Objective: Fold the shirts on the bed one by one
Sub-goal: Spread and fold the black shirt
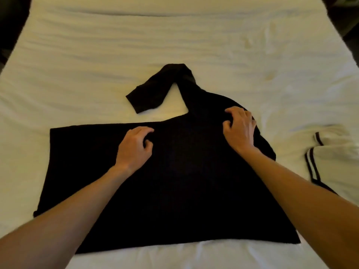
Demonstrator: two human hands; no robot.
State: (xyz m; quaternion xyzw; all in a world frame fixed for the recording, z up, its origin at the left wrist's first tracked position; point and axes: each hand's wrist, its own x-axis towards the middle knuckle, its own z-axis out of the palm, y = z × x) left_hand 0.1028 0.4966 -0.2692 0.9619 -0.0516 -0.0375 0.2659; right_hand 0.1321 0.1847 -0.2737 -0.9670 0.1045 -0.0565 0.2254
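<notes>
**Black shirt: fold in progress, sleeve still out**

The black shirt [174,171] lies flat at the centre of the bed [174,45], hem toward 9 o'clock. One sleeve [155,90] extends toward 12 o'clock, bent back on itself. The left hand [134,148] rests on the body panel, fingers curled and apparently gathering cloth. The right hand [240,127] claws into the shoulder at 2 o'clock; whether either truly pinches fabric cannot be told.

Risk: soft, limp knit may bunch under uneven pulls, skewing the fold; the twisted sleeve could trap inside.

A white garment with dark stripes [330,158] lies at 3 o'clock on the wrinkled white sheet.
</notes>
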